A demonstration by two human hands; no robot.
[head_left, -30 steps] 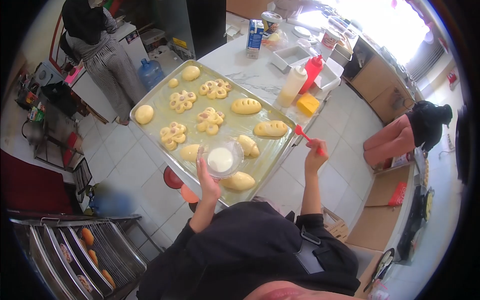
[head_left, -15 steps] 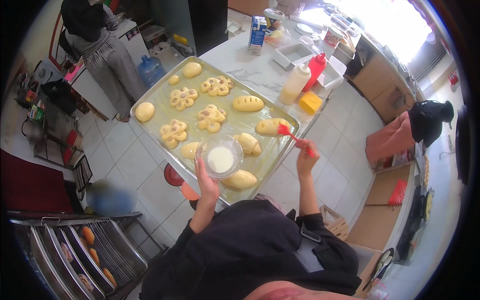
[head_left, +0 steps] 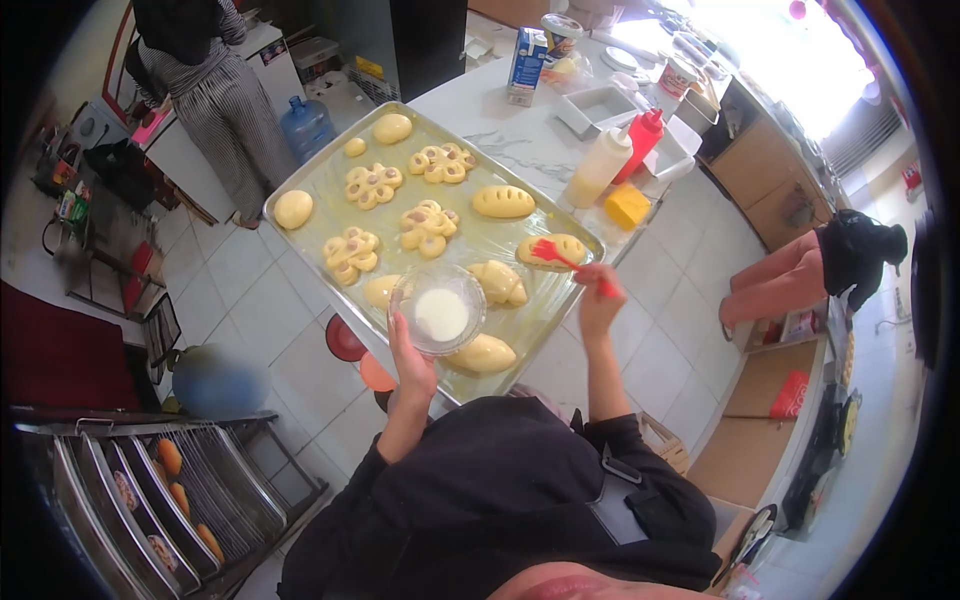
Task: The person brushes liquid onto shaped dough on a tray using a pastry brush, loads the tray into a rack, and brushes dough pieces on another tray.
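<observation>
My left hand (head_left: 411, 362) grips a clear bowl (head_left: 468, 290) of pale liquid (head_left: 441, 314) above the near part of a metal baking tray (head_left: 345, 126). In my right hand (head_left: 598, 303) is a red pastry brush (head_left: 560, 256), its bristles against an oval slashed dough piece (head_left: 566, 245) at the tray's right corner. A second slashed piece (head_left: 503, 201) lies just beyond. Flower-shaped doughs (head_left: 429, 227), a rolled piece (head_left: 499, 283) and smooth rounds (head_left: 293, 209) share the lined tray. The bowl partly hides one dough piece (head_left: 379, 291).
Squeeze bottles, one white (head_left: 600, 168) and one red (head_left: 640, 142), stand beside a yellow block (head_left: 627, 207). A blue carton (head_left: 527, 66) is farther back. One person (head_left: 205, 90) stands at left; another (head_left: 815, 262) bends at right. A tray rack (head_left: 170, 505) is lower left.
The brush and my right hand have shifted left along the slashed dough piece. The bowl stays nearly in place. The person at right has bent over further.
</observation>
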